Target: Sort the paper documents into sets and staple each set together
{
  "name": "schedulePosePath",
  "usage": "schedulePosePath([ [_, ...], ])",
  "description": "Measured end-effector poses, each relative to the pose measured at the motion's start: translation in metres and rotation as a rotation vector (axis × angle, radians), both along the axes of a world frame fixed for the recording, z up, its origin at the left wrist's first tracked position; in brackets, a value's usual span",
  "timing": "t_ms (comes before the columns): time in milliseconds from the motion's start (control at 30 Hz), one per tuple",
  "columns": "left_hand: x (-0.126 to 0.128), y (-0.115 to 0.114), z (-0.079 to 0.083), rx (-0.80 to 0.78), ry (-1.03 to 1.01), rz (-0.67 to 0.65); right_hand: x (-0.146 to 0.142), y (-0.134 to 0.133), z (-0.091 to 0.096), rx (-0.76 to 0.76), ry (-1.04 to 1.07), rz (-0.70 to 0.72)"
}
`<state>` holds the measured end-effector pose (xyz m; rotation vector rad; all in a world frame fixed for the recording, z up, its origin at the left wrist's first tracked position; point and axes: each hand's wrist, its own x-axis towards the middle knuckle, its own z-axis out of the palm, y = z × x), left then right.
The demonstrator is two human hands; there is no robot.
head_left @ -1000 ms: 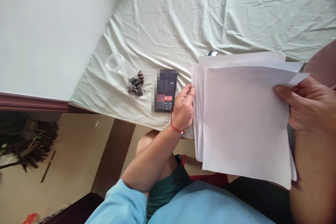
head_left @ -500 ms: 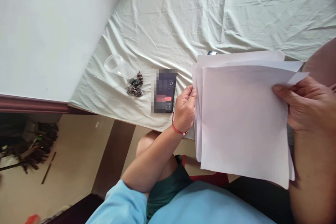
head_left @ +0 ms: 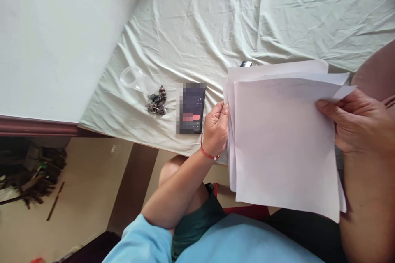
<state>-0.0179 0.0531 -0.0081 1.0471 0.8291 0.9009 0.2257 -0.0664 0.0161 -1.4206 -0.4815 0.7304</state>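
Note:
I hold a stack of white paper sheets [head_left: 282,144] over the near edge of a table covered with a pale cloth [head_left: 216,20]. My left hand [head_left: 216,128], with a red string bracelet at the wrist, is closed on the stack's left edge. My right hand [head_left: 358,125] grips the right edge, thumb on top of the upper sheet. The sheets are fanned slightly at the top and left. A small dark object [head_left: 246,64] peeks out behind the stack's top edge.
A phone [head_left: 191,107] with a lit screen lies on the cloth just left of my left hand. Further left are a bunch of keys with beads [head_left: 157,102] and a clear plastic piece [head_left: 132,77]. A white wall stands at left; floor clutter [head_left: 27,170] lies below.
Nothing has moved apart from a slight shift of the view; both hands keep their hold on the sheets.

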Motion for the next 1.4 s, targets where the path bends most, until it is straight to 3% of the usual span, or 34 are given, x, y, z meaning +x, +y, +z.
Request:
schedulePosePath([
  [400,0.0,0.001,-0.004,0.017,0.025,0.068,-0.002,0.002,0.002,-0.012,0.024,0.005],
  [700,0.005,0.006,0.002,-0.138,-0.086,0.082,0.006,-0.003,0.001,0.0,-0.148,-0.177],
  [933,0.006,0.005,0.008,-0.229,-0.113,0.079,0.002,-0.006,0.01,-0.139,-0.016,-0.014],
  [1400,0.007,0.001,0.01,-0.18,-0.103,0.044,0.002,-0.007,0.008,-0.12,0.003,0.038],
])
